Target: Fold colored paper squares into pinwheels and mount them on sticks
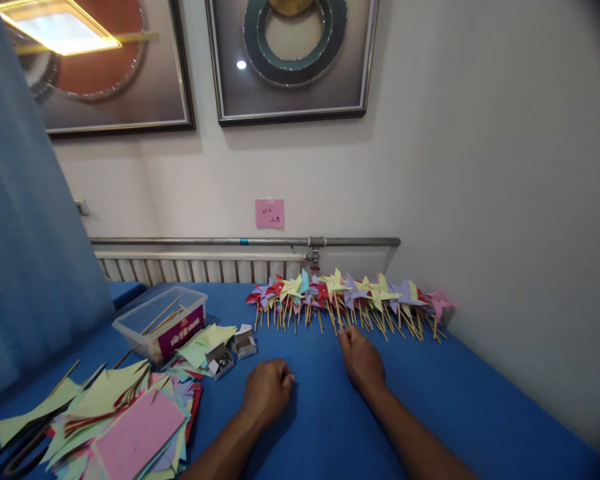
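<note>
My right hand [362, 358] is closed, its thumb and fingertips pinched at the lower end of a pinwheel's wooden stick. That pinwheel [334, 285] has a pale yellow paper head and lies in a long row of paper pinwheels [380, 293] in red, yellow, purple, blue and pink. My left hand [269, 387] is curled into a loose fist above the blue table [313, 427], with nothing visible in it. To its left are two small open boxes; the nearer box [220, 361] holds small shiny metal pieces, the other box [245, 341] stands behind it.
A heap of coloured paper sheets [135, 433] lies at the front left beside black-handled scissors [17, 443]. Behind it stands a clear plastic tub [130, 327] with wooden sticks. A radiator [200, 267] and pipe line the wall; a blue curtain [30, 200] hangs left.
</note>
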Demonstrator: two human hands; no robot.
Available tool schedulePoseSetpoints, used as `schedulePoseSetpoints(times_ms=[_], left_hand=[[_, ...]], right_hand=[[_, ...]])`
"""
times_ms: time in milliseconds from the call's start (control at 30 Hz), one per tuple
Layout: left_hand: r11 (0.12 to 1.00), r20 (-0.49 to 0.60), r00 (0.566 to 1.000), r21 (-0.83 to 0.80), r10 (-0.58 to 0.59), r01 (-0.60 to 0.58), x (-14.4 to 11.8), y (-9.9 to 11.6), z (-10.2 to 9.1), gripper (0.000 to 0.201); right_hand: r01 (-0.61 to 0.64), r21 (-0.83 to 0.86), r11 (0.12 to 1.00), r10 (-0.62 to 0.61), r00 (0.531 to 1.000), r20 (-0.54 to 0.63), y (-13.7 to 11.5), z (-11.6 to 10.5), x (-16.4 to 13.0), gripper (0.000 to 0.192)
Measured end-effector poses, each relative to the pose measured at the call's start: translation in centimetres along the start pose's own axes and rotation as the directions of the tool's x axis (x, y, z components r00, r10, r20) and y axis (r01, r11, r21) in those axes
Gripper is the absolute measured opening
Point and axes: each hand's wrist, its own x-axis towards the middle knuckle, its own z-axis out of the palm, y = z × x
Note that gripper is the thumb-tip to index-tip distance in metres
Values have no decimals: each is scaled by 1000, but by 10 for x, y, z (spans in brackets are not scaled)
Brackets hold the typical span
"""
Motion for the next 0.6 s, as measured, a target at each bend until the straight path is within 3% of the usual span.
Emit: schedulePoseSetpoints(times_ms=[167,333,400,600], left_hand=[[999,-5,999,-20,42,-42,0,-2,-1,14],[999,29,998,13,49,-49,2,-5,0,15],[998,9,999,47,51,-51,4,-7,1,14],[996,26,997,31,79,-80,6,-9,2,13]], right_hand=[[281,226,933,-289,957,5,-33,14,-72,28],[528,357,771,-600,791,124,-67,34,-151,17],[585,345,734,-664,726,180,-73,38,-164,8],[526,489,696,-677,707,204,-69,35,-155,11]])
